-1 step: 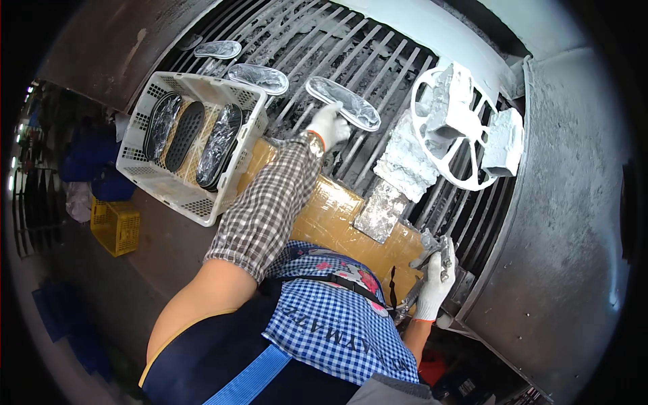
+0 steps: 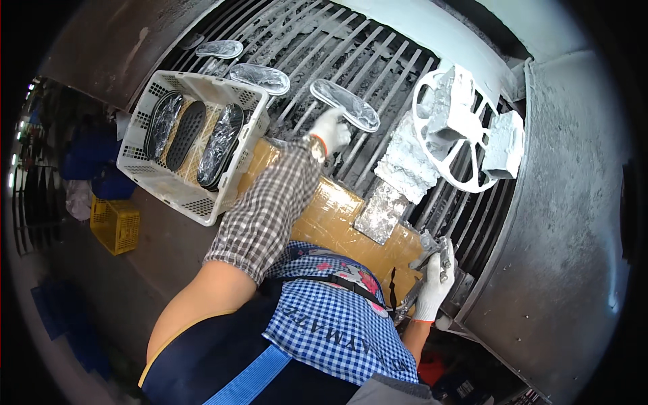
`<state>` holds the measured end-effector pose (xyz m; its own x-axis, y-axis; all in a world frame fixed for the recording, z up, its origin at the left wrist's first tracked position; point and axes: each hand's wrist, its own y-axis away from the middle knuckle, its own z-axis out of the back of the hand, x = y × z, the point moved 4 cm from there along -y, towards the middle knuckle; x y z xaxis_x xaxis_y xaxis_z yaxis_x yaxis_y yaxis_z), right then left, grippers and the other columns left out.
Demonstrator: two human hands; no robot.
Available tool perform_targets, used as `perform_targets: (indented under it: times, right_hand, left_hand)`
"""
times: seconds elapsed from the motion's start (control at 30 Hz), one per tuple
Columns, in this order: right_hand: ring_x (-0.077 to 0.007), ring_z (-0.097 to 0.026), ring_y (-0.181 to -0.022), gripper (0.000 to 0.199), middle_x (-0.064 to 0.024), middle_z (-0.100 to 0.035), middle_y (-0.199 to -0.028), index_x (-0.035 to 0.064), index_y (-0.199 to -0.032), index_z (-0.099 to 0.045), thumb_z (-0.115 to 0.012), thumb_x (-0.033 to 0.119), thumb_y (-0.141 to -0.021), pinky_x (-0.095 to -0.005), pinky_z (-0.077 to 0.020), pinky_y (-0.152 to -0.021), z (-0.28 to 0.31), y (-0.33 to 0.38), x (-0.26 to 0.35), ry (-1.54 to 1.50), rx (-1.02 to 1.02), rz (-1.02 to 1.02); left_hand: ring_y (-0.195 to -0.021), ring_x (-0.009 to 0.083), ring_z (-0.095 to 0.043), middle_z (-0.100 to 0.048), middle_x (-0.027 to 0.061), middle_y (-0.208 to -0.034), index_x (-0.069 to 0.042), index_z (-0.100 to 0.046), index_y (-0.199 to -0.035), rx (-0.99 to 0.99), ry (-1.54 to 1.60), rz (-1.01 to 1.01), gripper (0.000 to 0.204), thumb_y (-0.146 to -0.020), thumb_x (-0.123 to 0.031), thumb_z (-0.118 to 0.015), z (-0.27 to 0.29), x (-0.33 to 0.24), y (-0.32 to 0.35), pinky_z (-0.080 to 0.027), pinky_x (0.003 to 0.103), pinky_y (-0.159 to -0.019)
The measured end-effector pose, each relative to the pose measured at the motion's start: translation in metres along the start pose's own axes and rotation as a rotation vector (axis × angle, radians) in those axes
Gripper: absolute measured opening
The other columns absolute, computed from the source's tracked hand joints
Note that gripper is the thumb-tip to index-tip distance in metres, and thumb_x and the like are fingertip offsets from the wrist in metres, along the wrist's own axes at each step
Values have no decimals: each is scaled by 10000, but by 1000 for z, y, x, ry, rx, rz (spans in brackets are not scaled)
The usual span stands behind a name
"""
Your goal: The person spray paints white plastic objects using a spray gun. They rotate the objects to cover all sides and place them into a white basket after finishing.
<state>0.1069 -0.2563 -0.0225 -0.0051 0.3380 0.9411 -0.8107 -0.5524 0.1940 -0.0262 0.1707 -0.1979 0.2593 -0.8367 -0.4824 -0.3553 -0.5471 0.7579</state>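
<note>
Head view: your left hand (image 2: 331, 129), gloved, grasps a wrapped sole (image 2: 345, 104) lying on the grate (image 2: 378, 67), just right of the basket (image 2: 169, 182). Your right hand (image 2: 435, 283) is clenched on a metal tool (image 2: 424, 270) beside the cardboard (image 2: 337, 216).

My gloved left hand (image 2: 329, 130) grips a clear plastic-wrapped shoe sole (image 2: 345, 104) on the metal slatted conveyor (image 2: 351, 54); my right hand (image 2: 433, 283) clutches a grimy metal tool (image 2: 426, 260).
</note>
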Motion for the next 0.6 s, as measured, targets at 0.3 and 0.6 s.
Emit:
perform_targets:
  times: [0.3, 0.6]
  right_hand:
    - [-157, -627, -1142, 585, -105, -662, -1338, -34, -1594, -474, -634, 220, -1092, -312, -532, -960, -16, -7, 7, -57, 82, 33]
    - [-205, -608, -1264, 504, -149, -641, -1439, -53, -1540, -535, -558, 203, -1106, -329, -464, -1081, -18, -9, -1, 92, 85, 117]
  left_hand:
    - [-998, 252, -697, -717, 134, -1179, -52, -626, -1303, 246, -102, -101, 390, -1021, -310, -703, 46, 59, 107, -584, 386, -852]
    - [-802, 130, -715, -762, 74, -996, 25, -635, -1362, -162, -470, -728, 440, -980, -167, -738, 117, -58, 280, -598, 302, -776]
